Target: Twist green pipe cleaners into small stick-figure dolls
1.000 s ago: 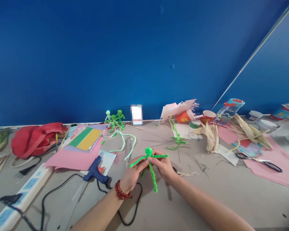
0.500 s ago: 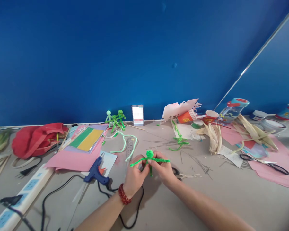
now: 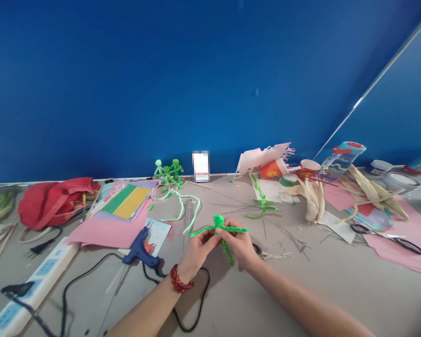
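A bright green pipe-cleaner figure [image 3: 218, 221] with a round head, two outstretched arms and a hanging length below is held upright above the table. My left hand [image 3: 197, 248] pinches it at the chest from the left, a red bead bracelet [image 3: 181, 280] on the wrist. From the right, my right hand [image 3: 239, 243] grips the same spot, thumbs close together. The fingers hide the figure's middle. Beyond my left hand lie a steel ruler [image 3: 189, 213] and a pale green pipe cleaner [image 3: 197, 213]. Pliers-like scissors [image 3: 261, 252], partly covered, rest beside my right hand.
Small green figures [image 3: 167, 174] stand by the blue wall, near a phone-like screen [image 3: 201, 167]. A blue glue gun [image 3: 140, 252] and white power strip [image 3: 38, 285] are at left. Thin wires [image 3: 293, 238], a green twisted piece [image 3: 262, 202], paper cups [image 3: 273, 168] and black-handled scissors [image 3: 389, 238] lie right.
The figure's hanging lower length has swung to the right, now showing longer between my hands. Both hands keep their pinch at its middle and have shifted only slightly.
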`<state>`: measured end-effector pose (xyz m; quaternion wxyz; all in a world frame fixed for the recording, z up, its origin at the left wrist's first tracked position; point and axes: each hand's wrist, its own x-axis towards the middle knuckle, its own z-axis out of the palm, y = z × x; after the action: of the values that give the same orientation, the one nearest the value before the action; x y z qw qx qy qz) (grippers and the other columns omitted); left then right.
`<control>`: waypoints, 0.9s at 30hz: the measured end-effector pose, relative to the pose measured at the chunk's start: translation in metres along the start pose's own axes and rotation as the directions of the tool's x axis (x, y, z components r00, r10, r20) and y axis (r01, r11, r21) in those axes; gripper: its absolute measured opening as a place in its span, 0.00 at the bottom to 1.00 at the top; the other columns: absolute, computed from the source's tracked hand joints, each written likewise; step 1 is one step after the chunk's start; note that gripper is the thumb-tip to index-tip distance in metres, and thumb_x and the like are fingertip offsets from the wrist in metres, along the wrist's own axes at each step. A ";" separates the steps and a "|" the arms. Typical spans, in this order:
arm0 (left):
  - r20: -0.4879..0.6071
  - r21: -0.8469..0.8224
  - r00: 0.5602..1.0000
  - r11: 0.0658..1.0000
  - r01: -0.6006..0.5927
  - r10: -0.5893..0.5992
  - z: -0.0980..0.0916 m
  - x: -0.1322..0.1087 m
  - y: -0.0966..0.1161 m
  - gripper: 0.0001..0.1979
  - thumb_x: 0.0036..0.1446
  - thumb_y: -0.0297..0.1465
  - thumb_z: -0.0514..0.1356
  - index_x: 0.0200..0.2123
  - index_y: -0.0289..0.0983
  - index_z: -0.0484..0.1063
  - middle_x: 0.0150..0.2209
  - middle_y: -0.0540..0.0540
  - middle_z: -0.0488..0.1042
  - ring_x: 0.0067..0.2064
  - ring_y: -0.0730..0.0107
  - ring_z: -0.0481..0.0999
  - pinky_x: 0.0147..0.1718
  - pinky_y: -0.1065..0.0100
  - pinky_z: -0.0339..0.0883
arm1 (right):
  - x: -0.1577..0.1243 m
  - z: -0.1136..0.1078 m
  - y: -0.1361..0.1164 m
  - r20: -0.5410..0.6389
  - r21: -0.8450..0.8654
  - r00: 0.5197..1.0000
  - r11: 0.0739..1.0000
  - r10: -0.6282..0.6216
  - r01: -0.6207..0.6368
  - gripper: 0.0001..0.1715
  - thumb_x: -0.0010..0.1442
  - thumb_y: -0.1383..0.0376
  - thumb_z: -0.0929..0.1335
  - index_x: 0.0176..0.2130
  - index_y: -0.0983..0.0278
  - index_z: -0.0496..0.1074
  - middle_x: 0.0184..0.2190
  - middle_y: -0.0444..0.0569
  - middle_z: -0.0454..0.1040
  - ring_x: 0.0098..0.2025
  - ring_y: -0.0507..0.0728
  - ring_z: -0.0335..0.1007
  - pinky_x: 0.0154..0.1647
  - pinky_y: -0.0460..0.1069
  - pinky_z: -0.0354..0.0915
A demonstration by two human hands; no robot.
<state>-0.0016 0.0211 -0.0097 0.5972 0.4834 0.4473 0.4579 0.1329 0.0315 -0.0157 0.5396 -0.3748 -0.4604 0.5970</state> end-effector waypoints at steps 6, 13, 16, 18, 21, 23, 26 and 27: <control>-0.018 0.188 0.993 0.976 -0.107 0.113 0.001 -0.003 0.000 0.10 0.53 0.37 0.62 0.30 0.35 0.74 0.28 0.46 0.76 0.32 0.66 0.73 0.34 0.67 0.68 | -0.001 -0.001 0.005 -0.029 -0.041 0.999 0.998 -0.043 0.042 0.17 0.51 0.58 0.73 0.24 0.62 0.63 0.21 0.40 0.61 0.25 0.51 0.56 0.26 0.46 0.56; -0.072 0.471 0.971 0.866 -0.167 0.226 0.001 -0.005 0.007 0.08 0.53 0.33 0.61 0.25 0.36 0.72 0.25 0.47 0.73 0.30 0.67 0.71 0.32 0.69 0.65 | -0.003 -0.001 0.007 -0.063 -0.340 0.974 0.922 -0.218 0.185 0.15 0.55 0.61 0.70 0.23 0.62 0.63 0.21 0.41 0.62 0.27 0.52 0.57 0.29 0.47 0.55; 0.026 0.200 0.997 0.977 -0.074 0.070 -0.001 -0.004 0.007 0.09 0.54 0.36 0.62 0.32 0.36 0.75 0.31 0.45 0.77 0.35 0.64 0.74 0.37 0.66 0.68 | -0.001 -0.002 0.006 -0.064 -0.176 0.992 0.979 -0.113 0.100 0.17 0.54 0.58 0.71 0.23 0.62 0.63 0.21 0.40 0.61 0.26 0.52 0.58 0.29 0.47 0.56; 0.072 0.027 0.997 1.000 -0.009 0.007 -0.001 -0.003 0.007 0.12 0.52 0.38 0.64 0.36 0.36 0.76 0.36 0.44 0.78 0.40 0.62 0.74 0.41 0.64 0.68 | 0.000 -0.003 0.005 -0.060 -0.051 0.998 0.998 -0.032 0.029 0.18 0.52 0.56 0.72 0.24 0.62 0.63 0.21 0.40 0.62 0.25 0.52 0.58 0.28 0.46 0.57; 0.068 -0.077 0.997 0.997 0.027 -0.022 0.001 -0.004 0.008 0.14 0.48 0.37 0.68 0.37 0.36 0.75 0.38 0.45 0.77 0.42 0.63 0.74 0.43 0.64 0.68 | 0.001 -0.002 0.002 -0.057 0.041 0.998 0.999 0.012 -0.010 0.19 0.51 0.56 0.74 0.24 0.62 0.64 0.21 0.40 0.63 0.25 0.51 0.59 0.28 0.46 0.58; 0.063 -0.116 0.997 0.992 0.047 -0.039 0.002 -0.004 0.009 0.14 0.47 0.36 0.69 0.36 0.36 0.75 0.36 0.47 0.77 0.41 0.64 0.74 0.44 0.64 0.68 | 0.000 -0.002 0.000 -0.049 0.061 0.999 0.998 0.018 -0.015 0.19 0.51 0.56 0.74 0.24 0.62 0.64 0.20 0.40 0.63 0.25 0.51 0.59 0.28 0.46 0.58; 0.055 -0.144 0.997 0.987 0.068 -0.060 0.003 -0.004 0.010 0.14 0.46 0.37 0.70 0.34 0.36 0.76 0.33 0.48 0.77 0.38 0.66 0.74 0.42 0.66 0.68 | 0.000 -0.001 -0.002 -0.030 0.076 0.999 0.997 0.031 -0.029 0.18 0.51 0.56 0.74 0.24 0.62 0.64 0.20 0.39 0.63 0.23 0.50 0.58 0.27 0.46 0.58; 0.047 -0.137 0.997 0.988 0.065 -0.059 0.003 -0.004 0.010 0.13 0.47 0.37 0.69 0.34 0.35 0.76 0.32 0.48 0.76 0.38 0.67 0.74 0.41 0.66 0.68 | 0.000 -0.001 -0.002 -0.027 0.073 0.999 0.997 0.032 -0.030 0.18 0.51 0.56 0.74 0.24 0.62 0.64 0.20 0.39 0.63 0.23 0.50 0.59 0.26 0.46 0.58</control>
<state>-0.0003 0.0182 0.0009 0.6527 0.4363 0.4161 0.4587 0.1342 0.0318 -0.0143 0.5501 -0.3703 -0.4249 0.6162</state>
